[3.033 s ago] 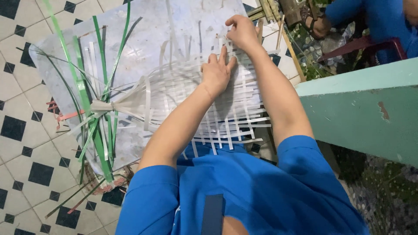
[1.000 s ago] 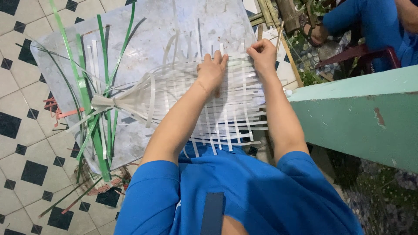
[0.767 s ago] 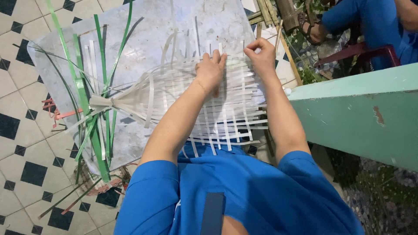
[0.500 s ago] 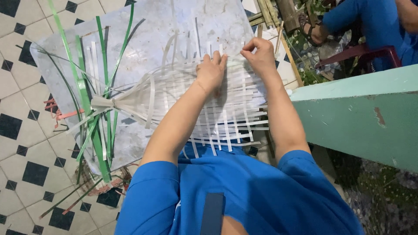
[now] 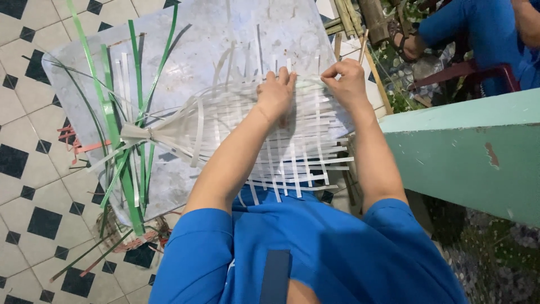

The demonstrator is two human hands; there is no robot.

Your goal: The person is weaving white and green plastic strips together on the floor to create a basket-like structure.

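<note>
Weave (image 5: 292,152) pinned flat to tabletop (image 5: 185,50) under left hand (image 5: 275,95), fingers together; one strip pinched in right hand (image 5: 346,84) for threading.

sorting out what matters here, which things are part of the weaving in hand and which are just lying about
In hand:
- left hand, pressing flat on the woven white strips
- right hand, pinching a strip at the weave's far edge
- grey board beneath the weave

Lying about:
- green strips
- bamboo sticks
- teal ledge
- another person in blue
</note>
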